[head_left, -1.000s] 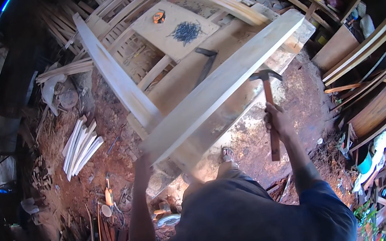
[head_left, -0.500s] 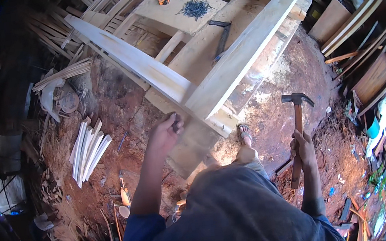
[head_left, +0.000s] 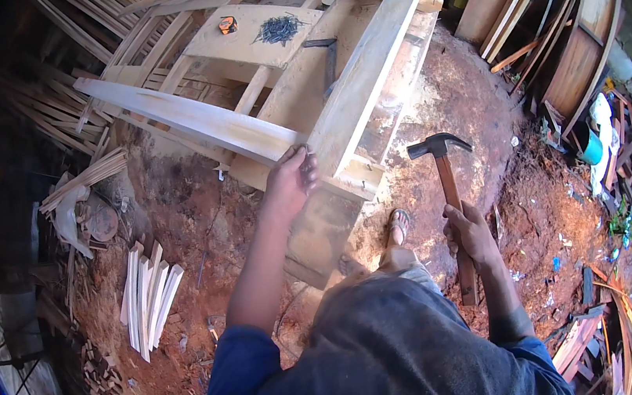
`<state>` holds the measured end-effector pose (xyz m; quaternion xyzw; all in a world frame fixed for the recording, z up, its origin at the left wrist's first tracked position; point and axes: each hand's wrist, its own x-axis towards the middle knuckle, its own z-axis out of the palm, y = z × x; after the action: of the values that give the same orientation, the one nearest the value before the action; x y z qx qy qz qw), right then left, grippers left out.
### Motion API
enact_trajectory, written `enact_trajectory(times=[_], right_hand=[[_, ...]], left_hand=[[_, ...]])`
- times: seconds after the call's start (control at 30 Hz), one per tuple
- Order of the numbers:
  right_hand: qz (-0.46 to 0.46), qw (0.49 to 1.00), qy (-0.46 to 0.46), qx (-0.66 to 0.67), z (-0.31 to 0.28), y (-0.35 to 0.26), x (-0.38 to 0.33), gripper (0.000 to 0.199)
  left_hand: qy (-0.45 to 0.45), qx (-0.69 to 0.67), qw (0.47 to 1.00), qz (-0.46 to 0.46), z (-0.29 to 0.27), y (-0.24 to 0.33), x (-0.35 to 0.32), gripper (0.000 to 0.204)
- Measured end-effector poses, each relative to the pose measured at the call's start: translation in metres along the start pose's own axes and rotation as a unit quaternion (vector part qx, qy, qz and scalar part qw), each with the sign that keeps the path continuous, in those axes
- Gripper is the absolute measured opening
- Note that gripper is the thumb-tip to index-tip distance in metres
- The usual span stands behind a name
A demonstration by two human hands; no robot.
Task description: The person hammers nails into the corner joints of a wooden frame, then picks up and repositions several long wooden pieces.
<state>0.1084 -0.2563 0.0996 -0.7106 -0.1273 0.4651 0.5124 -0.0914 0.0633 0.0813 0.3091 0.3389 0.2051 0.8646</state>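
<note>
My left hand is at the near corner where a long pale board meets a wider plank. Its fingers are pinched together against the end of the joint; whatever sits between them is too small to make out. Off to the right, my right hand grips the wooden handle of a claw hammer, low down, with the head up and apart from the boards. Both boards rest on a rough wooden bench.
On a flat panel across the bench lie an orange tape measure and a heap of dark nails. A carpenter's square lies nearby. Cut wood strips are on the ground at left; planks lean at right.
My left hand has reached forward to the boards' corner, having been just short of it. The hammer in my right hand has come slightly nearer the bench. The whole view has shifted.
</note>
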Motion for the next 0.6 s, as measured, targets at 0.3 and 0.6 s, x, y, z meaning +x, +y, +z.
enact_trajectory(times=[0.3,0.6], right_hand=[[-0.019,0.999,-0.039,-0.005,0.021,-0.017,0.002,0.027],[-0.026,0.997,-0.059,-0.036,0.02,-0.032,0.017,0.025]], left_hand=[[-0.024,-0.077,0.997,-0.01,-0.014,-0.009,0.013,0.021],[0.004,0.189,0.979,0.07,0.001,-0.003,0.012,0.019]])
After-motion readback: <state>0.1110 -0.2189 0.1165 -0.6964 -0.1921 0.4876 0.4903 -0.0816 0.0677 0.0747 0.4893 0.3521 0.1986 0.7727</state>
